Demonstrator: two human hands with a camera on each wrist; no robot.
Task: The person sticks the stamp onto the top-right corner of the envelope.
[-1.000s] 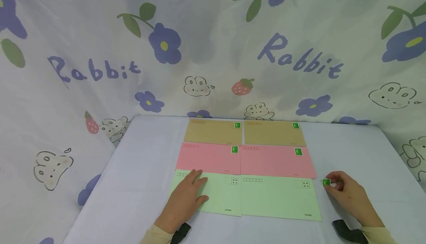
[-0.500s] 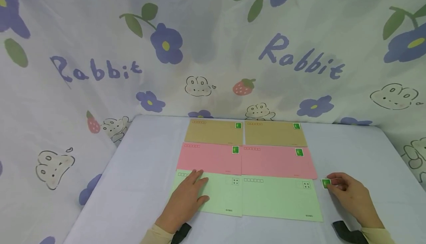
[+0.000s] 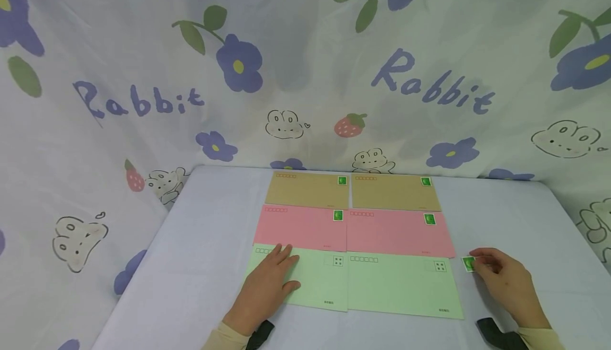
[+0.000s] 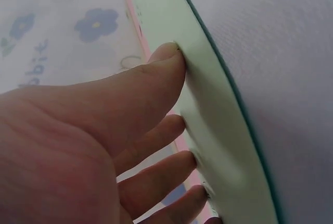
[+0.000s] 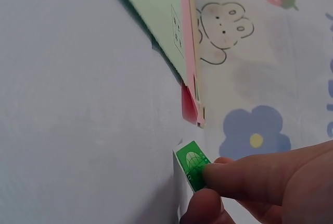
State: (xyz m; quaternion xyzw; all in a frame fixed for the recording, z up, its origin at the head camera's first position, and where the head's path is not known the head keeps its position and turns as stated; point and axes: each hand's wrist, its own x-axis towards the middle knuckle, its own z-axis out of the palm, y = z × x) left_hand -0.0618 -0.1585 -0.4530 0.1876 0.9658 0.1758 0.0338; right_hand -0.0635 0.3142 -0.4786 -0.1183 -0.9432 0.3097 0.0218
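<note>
My left hand [image 3: 265, 282] rests with spread, nearly straight fingers on the left light-green envelope [image 3: 317, 281]; in the left wrist view its thumb and fingertips press on the paper. My right hand [image 3: 507, 281] pinches a small green stamp [image 5: 192, 162] with a white border between thumb and fingers, over the white table just right of the envelopes. The right light-green envelope [image 3: 401, 289] lies beside it, with a printed four-mark square [image 3: 439, 266] at its upper right corner. The left one carries the same kind of square [image 3: 338, 261].
Behind lie two pink envelopes [image 3: 296, 233] and two brown envelopes [image 3: 305, 193], each with a green stamp [image 3: 429, 219] at its upper right corner. The white table [image 3: 191, 244] ends at a hanging cloth [image 3: 305, 74] printed with flowers and rabbits.
My right hand's fingers have shifted slightly to the right on the stamp, with the stamp staying nearly in place. The left hand has kept its place on the green envelope.
</note>
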